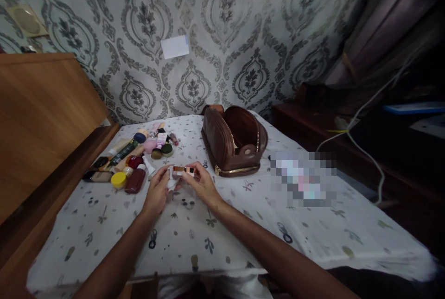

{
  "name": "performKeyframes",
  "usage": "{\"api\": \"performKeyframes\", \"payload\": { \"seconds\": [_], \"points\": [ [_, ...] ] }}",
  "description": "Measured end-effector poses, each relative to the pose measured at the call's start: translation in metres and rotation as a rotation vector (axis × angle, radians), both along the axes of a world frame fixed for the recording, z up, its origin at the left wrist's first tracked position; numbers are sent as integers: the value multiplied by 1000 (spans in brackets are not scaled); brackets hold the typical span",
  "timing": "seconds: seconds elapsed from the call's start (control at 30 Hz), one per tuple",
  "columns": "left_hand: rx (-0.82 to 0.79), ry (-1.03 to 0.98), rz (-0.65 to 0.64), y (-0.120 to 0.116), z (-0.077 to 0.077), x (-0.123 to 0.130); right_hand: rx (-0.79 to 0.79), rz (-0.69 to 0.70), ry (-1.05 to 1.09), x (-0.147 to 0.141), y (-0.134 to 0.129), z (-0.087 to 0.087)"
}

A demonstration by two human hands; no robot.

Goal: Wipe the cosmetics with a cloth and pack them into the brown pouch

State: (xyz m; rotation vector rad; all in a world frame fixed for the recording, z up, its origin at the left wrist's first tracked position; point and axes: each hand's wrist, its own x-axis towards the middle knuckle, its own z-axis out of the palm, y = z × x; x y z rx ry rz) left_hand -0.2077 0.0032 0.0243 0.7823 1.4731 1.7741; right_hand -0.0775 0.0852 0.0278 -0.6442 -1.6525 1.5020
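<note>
Brown-tinted small bottle (179,169) — held in both hands (157,192) (206,187).

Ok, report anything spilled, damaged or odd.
Nothing looks spilled or damaged. Multicoloured bottles and jars lie jumbled left of the open brown leathery bag; right of it, a pixelated patch oddly hides what's there.
</note>
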Motion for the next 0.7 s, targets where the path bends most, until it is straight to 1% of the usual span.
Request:
{"api": "performKeyframes", "payload": {
  "seconds": [0.03, 0.07, 0.1, 0.2, 0.27, 0.37, 0.43, 0.47, 0.53, 0.6, 0.7],
  "points": [
    [-7, -48, -13, 0, 1, 1, 65, -43, -47, 1, 1, 0],
    [-14, -82, -21, 1, 3, 3, 88, -62, -75, 2, 3, -1],
    [-18, -87, -26, 1, 4, 4, 75, -60, -87, 2, 5, -1],
    [-20, -13, -34, 1, 8, 5, -45, 3, -57, 2, 9, -5],
    [-17, 56, -50, 0, 11, 6, -57, 17, -61, 2, 10, -8],
    [-16, 120, -47, -3, 17, 8, 49, -7, -100, 4, 10, -7],
    [-45, 122, -46, -6, 20, 9, 142, -32, -105, 8, 12, 1],
    [-71, 112, -58, -7, 21, 10, 183, -48, -104, 12, 14, 8],
    [-134, 107, -97, -8, 21, 10, 266, -92, -98, 22, 23, 29],
    [-183, 123, -116, -8, 19, 9, 363, -161, -75, 35, 37, 58],
    [-219, 106, -118, -6, 17, 8, 526, -287, -52, 54, 69, 104]
  ]
}}
